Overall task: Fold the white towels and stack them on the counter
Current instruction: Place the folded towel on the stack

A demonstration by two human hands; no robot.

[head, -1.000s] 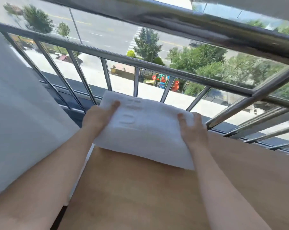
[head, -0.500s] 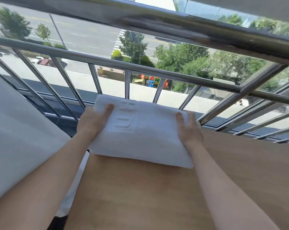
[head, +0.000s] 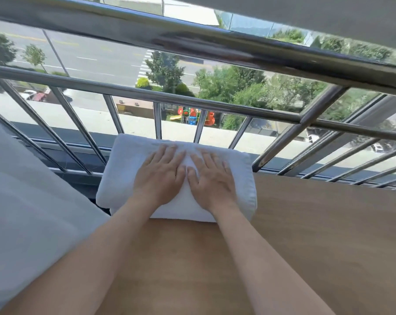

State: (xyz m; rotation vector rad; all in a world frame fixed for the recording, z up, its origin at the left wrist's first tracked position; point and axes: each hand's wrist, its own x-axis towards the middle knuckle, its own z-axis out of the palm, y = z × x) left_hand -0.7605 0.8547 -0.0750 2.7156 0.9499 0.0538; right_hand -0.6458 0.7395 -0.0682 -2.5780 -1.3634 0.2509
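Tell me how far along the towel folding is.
Done: one white towel lies folded at the far left corner of the counter. In hand: the left hand and right hand press flat on it. Left: no other folded towel is clearly visible; the white fabric at left may be unfolded laundry, but I cannot tell.

Left hand beside right hand on towel, apparently on counter's far-left corner.

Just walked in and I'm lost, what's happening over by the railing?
A person presses a folded white towel flat on the far corner of the wooden counter, next to the metal railing. The left hand and right hand lie side by side on top, fingers straight, pressing down. Neither grips it.
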